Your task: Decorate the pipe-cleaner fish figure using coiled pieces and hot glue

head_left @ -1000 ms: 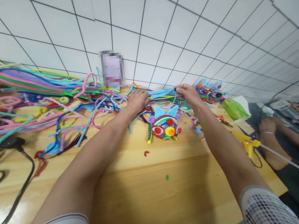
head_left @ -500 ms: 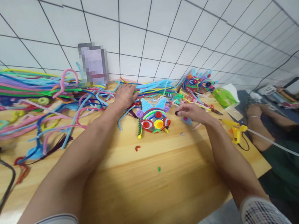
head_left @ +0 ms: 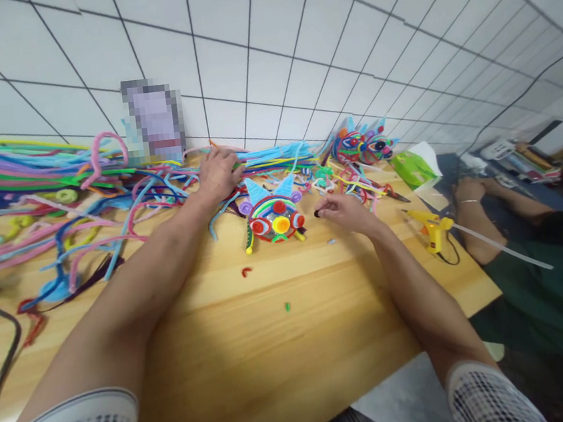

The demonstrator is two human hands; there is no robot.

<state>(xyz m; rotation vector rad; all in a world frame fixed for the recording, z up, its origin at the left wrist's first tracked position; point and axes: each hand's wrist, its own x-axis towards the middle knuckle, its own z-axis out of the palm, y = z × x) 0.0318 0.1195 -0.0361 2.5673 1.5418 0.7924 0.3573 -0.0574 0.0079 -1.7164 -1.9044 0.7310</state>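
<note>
Left hand [head_left: 217, 171] flat on light-blue pipe cleaners [head_left: 276, 158] at table back, fingers open, pinning. Right hand [head_left: 342, 210] pinching small black bit [head_left: 317, 214] beside colourful mask [head_left: 273, 220]. Prob best: keep pinch firm, place w/ care, don't nudge mask

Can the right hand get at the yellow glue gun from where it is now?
Probably yes: the glue gun lies uncovered on the table, just right of the right hand, with only bare wood between.
</note>
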